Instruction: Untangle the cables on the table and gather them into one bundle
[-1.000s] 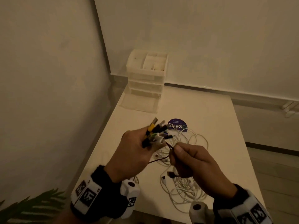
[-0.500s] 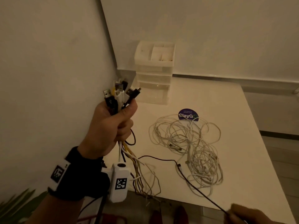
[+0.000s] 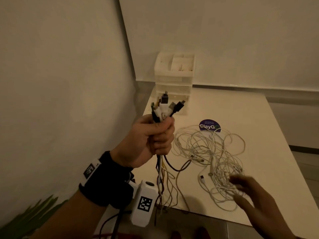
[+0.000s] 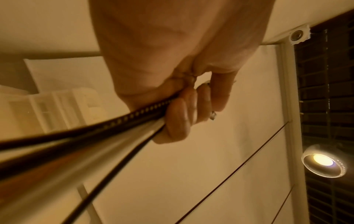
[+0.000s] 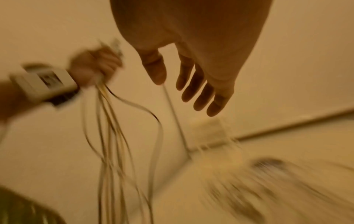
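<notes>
My left hand [image 3: 155,135] is raised over the table's left edge and grips a bundle of cables [image 3: 164,107], their plugs sticking up above the fist. The cable tails [image 3: 162,183] hang down past the table's front edge; the left wrist view shows my fingers [image 4: 180,119] curled round dark and white cables [image 4: 107,133]. A tangle of white cables [image 3: 212,163] lies on the white table [image 3: 241,107]. My right hand [image 3: 245,195] hovers over the tangle's near right part, fingers spread and straight, holding nothing. In the right wrist view that hand [image 5: 191,84] is blurred.
A clear plastic drawer organiser [image 3: 174,80] stands in the table's far left corner against the wall. A round dark sticker [image 3: 209,125] lies just beyond the tangle. Green plant leaves [image 3: 29,216] show at the lower left. The table's front edge [image 3: 215,218] is close to me.
My right hand has let go of the dark cable it was pulling at the lower right and moved up over the white tangle, open. The dark cable now hangs slack from my left hand.
</notes>
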